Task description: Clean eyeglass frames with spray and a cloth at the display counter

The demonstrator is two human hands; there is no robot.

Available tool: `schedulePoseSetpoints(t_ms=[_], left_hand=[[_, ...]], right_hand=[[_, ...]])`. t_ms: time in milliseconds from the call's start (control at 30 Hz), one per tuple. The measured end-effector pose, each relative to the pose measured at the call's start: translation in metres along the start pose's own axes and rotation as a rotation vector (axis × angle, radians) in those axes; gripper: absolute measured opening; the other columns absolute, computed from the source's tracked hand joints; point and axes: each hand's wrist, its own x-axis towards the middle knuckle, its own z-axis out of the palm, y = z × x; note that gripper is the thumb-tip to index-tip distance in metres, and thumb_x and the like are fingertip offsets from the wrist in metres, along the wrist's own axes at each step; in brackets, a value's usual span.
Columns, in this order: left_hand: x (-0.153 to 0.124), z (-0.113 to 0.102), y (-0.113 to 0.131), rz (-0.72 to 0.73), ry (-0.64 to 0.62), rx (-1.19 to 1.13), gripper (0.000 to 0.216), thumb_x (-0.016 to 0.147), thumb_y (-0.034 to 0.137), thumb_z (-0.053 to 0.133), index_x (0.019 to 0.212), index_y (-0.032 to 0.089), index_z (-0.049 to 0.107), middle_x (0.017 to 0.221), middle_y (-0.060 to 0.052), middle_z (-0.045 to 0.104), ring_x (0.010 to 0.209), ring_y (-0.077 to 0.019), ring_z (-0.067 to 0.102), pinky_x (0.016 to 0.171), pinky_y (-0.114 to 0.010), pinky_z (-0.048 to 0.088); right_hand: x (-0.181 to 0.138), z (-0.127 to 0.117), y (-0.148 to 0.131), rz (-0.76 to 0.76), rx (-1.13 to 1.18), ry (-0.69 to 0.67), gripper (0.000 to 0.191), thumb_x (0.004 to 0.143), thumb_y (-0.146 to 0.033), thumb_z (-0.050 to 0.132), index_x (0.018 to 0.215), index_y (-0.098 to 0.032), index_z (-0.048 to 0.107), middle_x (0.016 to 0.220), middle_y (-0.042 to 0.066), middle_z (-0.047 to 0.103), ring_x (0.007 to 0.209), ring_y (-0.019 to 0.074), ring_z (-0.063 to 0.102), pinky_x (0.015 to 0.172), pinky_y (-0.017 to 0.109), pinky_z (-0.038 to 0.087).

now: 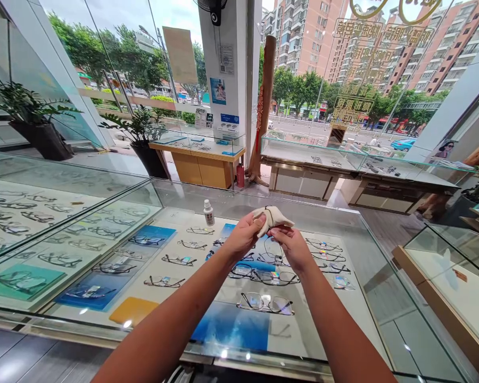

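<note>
Head view: over glass display case (287, 363), left hand (244, 233) pinches cream cloth (279, 216) around eyeglasses (269, 213); right hand (292, 246) pinches opposite side. Case contains spectacle rows (266, 303), blue panel (231, 332); white bottle (208, 214) on its top.

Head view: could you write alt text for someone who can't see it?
A person's left hand and right hand hold a beige cloth with what looks like a thin eyeglass frame, above a glass display case of eyeglasses. A small white bottle stands on the case; windows behind show a street.
</note>
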Motion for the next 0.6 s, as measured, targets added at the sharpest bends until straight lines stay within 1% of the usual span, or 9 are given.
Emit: schedulePoseSetpoints(t_ms=[67,133,200,300,400,467,533,600], left_hand=[[-0.002,0.000,0.002,-0.022,-0.049,0.013,0.053,0.079,0.043,0.094,0.120,0.017,0.074,0.097,-0.007,0.075,0.084,-0.0172,0.066,0.083,-0.030,0.050],[-0.003,0.000,0.004,-0.027,-0.081,0.023,0.058,0.076,0.038,0.097,0.124,0.017,0.073,0.103,-0.008,0.077,0.093,-0.0197,0.070,0.089,-0.031,0.051],[-0.003,0.001,0.003,-0.009,-0.066,0.036,0.058,0.075,0.037,0.097,0.123,0.017,0.073,0.103,-0.009,0.077,0.095,-0.0204,0.071,0.090,-0.031,0.053],[-0.002,0.003,-0.004,0.034,0.011,0.074,0.054,0.074,0.044,0.097,0.113,0.016,0.072,0.095,-0.006,0.076,0.083,-0.0174,0.069,0.078,-0.028,0.053],[0.000,0.006,-0.012,0.106,0.122,0.113,0.051,0.079,0.054,0.091,0.105,0.016,0.071,0.088,-0.003,0.072,0.071,-0.0138,0.061,0.064,-0.025,0.047],[0.001,0.007,-0.014,0.129,0.165,0.108,0.049,0.084,0.062,0.084,0.096,0.017,0.067,0.078,0.000,0.065,0.065,-0.0121,0.054,0.058,-0.025,0.043],[0.001,0.005,-0.011,0.099,0.132,0.067,0.051,0.087,0.066,0.080,0.089,0.018,0.064,0.072,0.002,0.059,0.062,-0.0114,0.050,0.058,-0.025,0.042],[0.000,0.002,-0.004,0.035,0.037,0.022,0.051,0.086,0.064,0.082,0.088,0.016,0.064,0.074,0.001,0.060,0.065,-0.0117,0.052,0.063,-0.026,0.044]], right_hand=[[0.001,-0.002,0.000,0.024,0.051,0.001,0.036,0.064,-0.047,0.096,0.083,-0.021,0.081,0.087,0.007,0.079,0.091,0.0247,0.070,0.090,0.041,0.053],[0.001,-0.004,-0.001,0.026,0.070,-0.016,0.036,0.065,-0.047,0.096,0.086,-0.021,0.081,0.087,0.006,0.079,0.091,0.0239,0.070,0.089,0.040,0.053],[-0.001,-0.004,-0.001,0.016,0.055,-0.039,0.036,0.067,-0.046,0.096,0.090,-0.021,0.082,0.088,0.005,0.078,0.091,0.0232,0.069,0.090,0.040,0.052],[-0.003,-0.001,0.002,0.024,0.021,-0.056,0.039,0.069,-0.045,0.096,0.096,-0.020,0.082,0.092,0.005,0.079,0.091,0.0227,0.067,0.091,0.039,0.051],[-0.005,0.003,0.007,0.038,0.009,-0.055,0.042,0.068,-0.046,0.097,0.097,-0.020,0.082,0.092,0.005,0.079,0.090,0.0225,0.066,0.090,0.039,0.049],[-0.006,0.006,0.007,0.039,0.007,-0.059,0.042,0.067,-0.047,0.098,0.094,-0.020,0.082,0.090,0.005,0.079,0.089,0.0225,0.066,0.090,0.039,0.049],[-0.006,0.007,0.004,0.040,0.019,-0.059,0.041,0.065,-0.048,0.099,0.092,-0.020,0.083,0.087,0.005,0.079,0.089,0.0224,0.066,0.090,0.038,0.049],[-0.007,0.005,-0.002,0.051,0.055,-0.049,0.041,0.063,-0.048,0.100,0.089,-0.020,0.083,0.085,0.005,0.079,0.089,0.0223,0.067,0.089,0.038,0.049]])
